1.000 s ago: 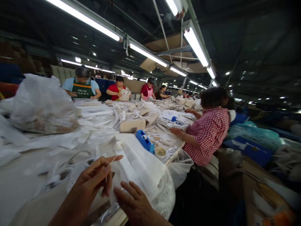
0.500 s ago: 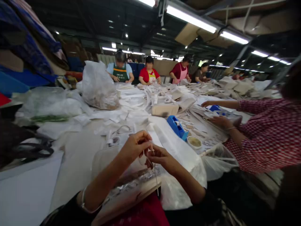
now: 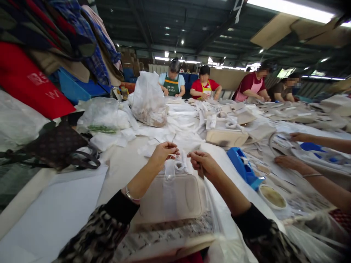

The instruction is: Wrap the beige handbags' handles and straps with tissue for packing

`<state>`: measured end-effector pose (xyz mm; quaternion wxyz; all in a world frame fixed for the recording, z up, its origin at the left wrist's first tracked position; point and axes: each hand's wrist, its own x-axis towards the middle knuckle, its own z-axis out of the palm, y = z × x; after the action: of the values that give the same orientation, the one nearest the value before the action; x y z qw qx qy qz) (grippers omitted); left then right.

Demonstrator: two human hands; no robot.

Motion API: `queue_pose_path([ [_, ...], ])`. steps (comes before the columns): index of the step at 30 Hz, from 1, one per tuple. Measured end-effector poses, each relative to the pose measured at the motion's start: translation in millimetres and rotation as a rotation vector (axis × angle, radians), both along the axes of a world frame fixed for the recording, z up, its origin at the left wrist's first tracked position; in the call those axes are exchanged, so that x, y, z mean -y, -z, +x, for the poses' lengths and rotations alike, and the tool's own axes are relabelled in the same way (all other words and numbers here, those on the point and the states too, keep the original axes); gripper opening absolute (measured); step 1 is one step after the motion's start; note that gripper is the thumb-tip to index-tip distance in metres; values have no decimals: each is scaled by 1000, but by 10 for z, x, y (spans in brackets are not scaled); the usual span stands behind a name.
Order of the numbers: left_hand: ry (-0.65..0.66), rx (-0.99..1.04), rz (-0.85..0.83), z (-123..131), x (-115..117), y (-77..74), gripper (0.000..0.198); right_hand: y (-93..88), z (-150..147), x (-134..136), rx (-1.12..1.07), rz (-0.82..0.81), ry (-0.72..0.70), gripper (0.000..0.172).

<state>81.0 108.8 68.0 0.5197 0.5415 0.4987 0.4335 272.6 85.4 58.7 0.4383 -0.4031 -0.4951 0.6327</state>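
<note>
While a smooth, rounded case [image 3: 188, 197] lies below, left hand [image 3: 161, 155] (hold unclear) and right hand [image 3: 205, 163], gripping a sliver [image 3: 201, 171], stand apart.

Big pale-topped worktable [image 3: 117, 157], mostly covered. L side has a white sheet [image 3: 68, 204], dark handbag [image 3: 59, 144] & full translucent bag [image 3: 149, 100] standing farther back; front ctr, a beige bag [image 3: 153, 204] lies w/ white plastic sheeting [image 3: 219, 160] just R. Farther R, blue dispenser [image 3: 240, 164] sits nr white bowl [image 3: 284, 205], pale scraps [image 3: 178, 118] etc. spread across the rear.
</note>
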Motion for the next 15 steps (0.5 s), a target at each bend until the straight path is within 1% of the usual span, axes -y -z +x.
queue_pose_path([
  [2,-31,-228,5,-7,-183,120,15,-7,55,-319,246,112,125,40],
  [4,-34,-367,-26,7,-335,257,12,5,91,-635,470,203,215,42],
  [5,-38,-438,-43,21,-397,327,11,19,87,-789,551,229,233,41],
  [7,-55,-576,-75,55,-486,453,12,66,22,-1082,664,246,216,35],
  [9,-71,-690,-92,87,-527,546,16,137,-113,-1343,797,245,141,25],
  [12,-83,-812,-70,108,-515,617,27,280,-364,-1649,975,200,-88,10],
  [13,-86,-837,-53,108,-500,627,30,334,-438,-1725,1018,178,-183,9],
  [15,-94,-871,-22,104,-466,637,33,446,-548,-1843,1073,126,-376,16],
])
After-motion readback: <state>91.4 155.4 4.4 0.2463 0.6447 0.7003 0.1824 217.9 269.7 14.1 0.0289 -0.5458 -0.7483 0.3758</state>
